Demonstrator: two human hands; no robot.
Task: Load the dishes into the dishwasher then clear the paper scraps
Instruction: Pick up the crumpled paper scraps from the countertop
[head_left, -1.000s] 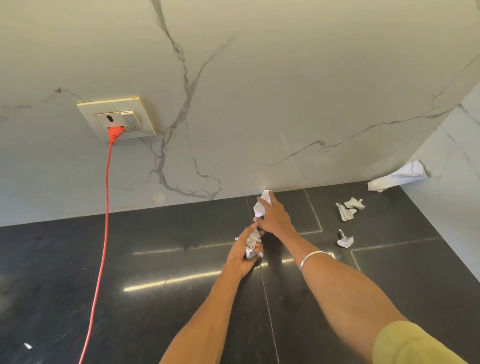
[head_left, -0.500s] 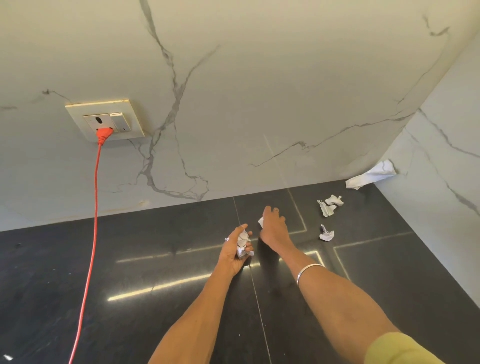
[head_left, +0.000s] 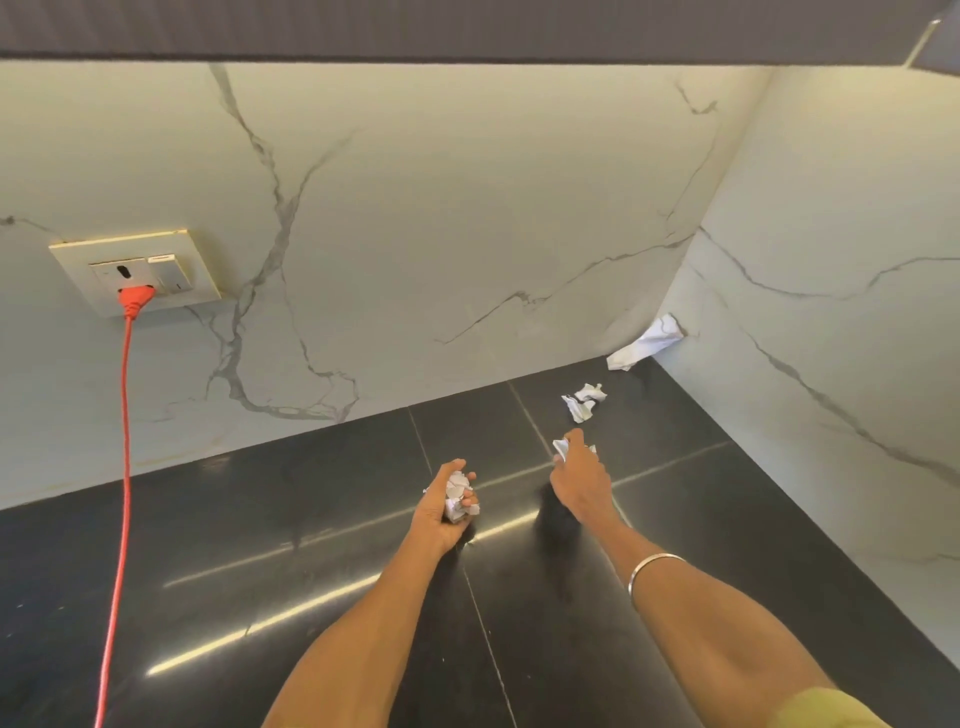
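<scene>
- Head view: left hand (head_left: 441, 512) clutches a wad of crumpled white paper scraps (head_left: 457, 496); right hand (head_left: 579, 475) pinches another white scrap (head_left: 561, 447) off the black stone counter (head_left: 260, 519).
- Two more crumpled scraps (head_left: 584, 401) and a larger one (head_left: 647, 344) lie toward the counter's far right corner.
- Risk: an overfull left fist could shed pieces.

No legible text — anywhere.

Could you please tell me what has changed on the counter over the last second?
The right hand moved right, away from the left, to the scrap that lay alone nearest the person, and now pinches it. The left hand kept its grip on the wad of paper. The crumpled pair, the corner sheet and the orange cord stayed put.
</scene>
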